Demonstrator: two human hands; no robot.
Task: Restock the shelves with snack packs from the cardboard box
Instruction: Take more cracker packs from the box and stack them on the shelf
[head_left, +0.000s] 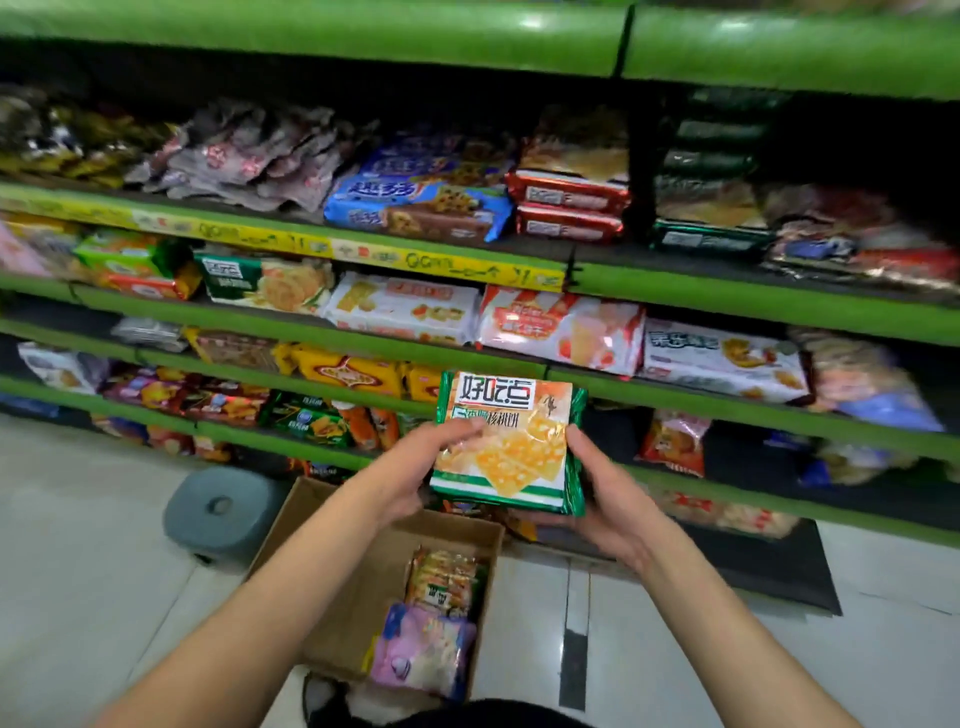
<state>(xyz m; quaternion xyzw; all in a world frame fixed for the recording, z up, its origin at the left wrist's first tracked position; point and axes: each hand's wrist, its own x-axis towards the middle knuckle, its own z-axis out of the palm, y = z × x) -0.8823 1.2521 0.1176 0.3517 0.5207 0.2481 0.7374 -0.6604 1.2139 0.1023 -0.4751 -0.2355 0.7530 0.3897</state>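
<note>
1. The left hand (415, 467) and the right hand (597, 499) both grip one green cracker pack (506, 447), held in the air above the cardboard box (332, 571), in front of the green shelves (753, 415).
2. This pack is not yet placed on a shelf.
3. In the box, at least two more packs remain: an orange pack (447, 579) and a pink pack (423, 649).
4. I judge the task is only partly done.

Both my forearms reach forward, converging mid-scene. Left hand (410, 478) curled, thumb on top, gripping. Right hand (602, 499) cupped, palm inward, fingers gripping underneath.
</note>
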